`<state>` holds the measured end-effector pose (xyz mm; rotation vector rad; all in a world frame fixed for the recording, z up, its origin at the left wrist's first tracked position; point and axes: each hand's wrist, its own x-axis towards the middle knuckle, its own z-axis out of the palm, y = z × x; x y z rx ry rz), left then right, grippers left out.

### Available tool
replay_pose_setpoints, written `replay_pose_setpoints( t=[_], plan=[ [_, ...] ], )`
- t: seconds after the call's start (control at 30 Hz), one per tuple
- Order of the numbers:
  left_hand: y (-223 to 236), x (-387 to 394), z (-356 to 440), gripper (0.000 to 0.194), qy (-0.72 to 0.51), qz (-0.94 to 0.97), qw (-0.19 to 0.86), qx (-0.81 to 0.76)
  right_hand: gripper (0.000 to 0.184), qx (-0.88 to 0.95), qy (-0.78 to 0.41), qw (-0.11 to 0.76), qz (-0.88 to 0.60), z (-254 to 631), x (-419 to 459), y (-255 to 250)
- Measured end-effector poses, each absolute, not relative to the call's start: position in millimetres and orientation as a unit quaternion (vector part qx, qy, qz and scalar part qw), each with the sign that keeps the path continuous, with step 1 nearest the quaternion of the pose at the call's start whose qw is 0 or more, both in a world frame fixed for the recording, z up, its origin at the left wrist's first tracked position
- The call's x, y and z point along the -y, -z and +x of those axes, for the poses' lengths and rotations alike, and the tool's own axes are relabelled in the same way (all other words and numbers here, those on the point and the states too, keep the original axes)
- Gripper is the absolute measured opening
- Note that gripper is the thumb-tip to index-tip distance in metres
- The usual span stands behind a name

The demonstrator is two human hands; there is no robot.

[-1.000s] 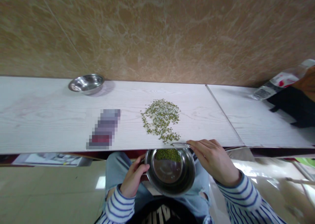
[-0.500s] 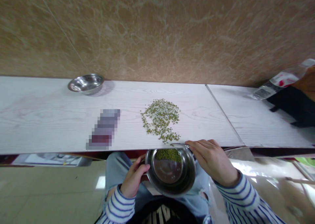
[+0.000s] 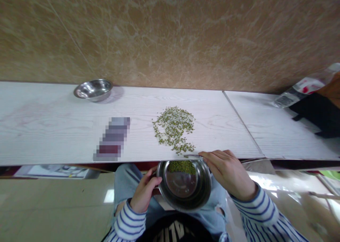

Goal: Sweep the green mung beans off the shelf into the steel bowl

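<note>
A steel bowl (image 3: pixel 204 190) is held over my lap, just below the table's front edge. My left hand (image 3: pixel 145 192) grips its left side, thumb over the rim. Small green beans (image 3: pixel 182 167), like mung beans, lie against the bowl's far side. More beans (image 3: pixel 174 127) are scattered across the white table in a loose patch running toward the edge. My right hand (image 3: pixel 228 171) is closed on a thin metal utensil (image 3: pixel 192 155), lying flat at the table edge by the nearest beans. Seen edge-on, its kind is unclear.
Another steel bowl (image 3: pixel 93 90) stands at the back left by the wall. A pixelated flat object (image 3: pixel 113 137) lies left of the beans. At the far right are a clear plastic bottle (image 3: pixel 300 89) and a black item (image 3: pixel 318 112). A seam (image 3: pixel 243 123) crosses the table.
The utensil and my right fingers have shifted very slightly left along the table edge. The bowl, my left hand and the beans look the same.
</note>
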<state>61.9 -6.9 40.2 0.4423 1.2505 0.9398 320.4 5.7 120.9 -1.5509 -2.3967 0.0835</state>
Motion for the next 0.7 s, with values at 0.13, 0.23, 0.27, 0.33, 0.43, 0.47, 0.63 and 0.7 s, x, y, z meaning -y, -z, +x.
replay_pose_setpoints(
  t=[0.13,0.23,0.27,0.33,0.43,0.47,0.63,0.7],
  plan=[
    [-39.7,7.0,61.4,0.039,-0.420,0.195,0.689,-0.558,0.030,0.828,-0.020,0.149,-0.540,318.4,-8.7,-119.2],
    [-39.1,7.3,61.0,0.039,-0.422,0.194,0.690,-0.556,0.029,0.826,-0.012,0.146,-0.544,318.8,-11.4,-118.1],
    [-38.9,7.4,60.9,0.039,-0.422,0.196,0.689,-0.556,0.028,0.826,-0.009,0.144,-0.545,319.1,-12.0,-118.0],
    [-38.6,7.4,60.6,0.039,-0.423,0.199,0.687,-0.556,0.027,0.825,-0.008,0.145,-0.546,319.7,-12.4,-118.3],
    [-38.3,6.8,60.0,0.039,-0.424,0.196,0.686,-0.559,0.026,0.827,-0.018,0.153,-0.541,319.5,-11.6,-119.7],
    [-38.2,6.5,59.7,0.039,-0.424,0.195,0.685,-0.559,0.025,0.828,-0.021,0.155,-0.539,319.0,-11.2,-120.4],
    [-37.3,5.5,58.2,0.042,-0.406,0.208,0.696,-0.554,0.027,0.831,-0.025,0.154,-0.533,315.6,-11.5,-122.2],
    [-37.2,5.9,58.3,0.041,-0.409,0.204,0.698,-0.551,0.028,0.832,-0.020,0.152,-0.534,315.0,-12.9,-121.7]
  ],
)
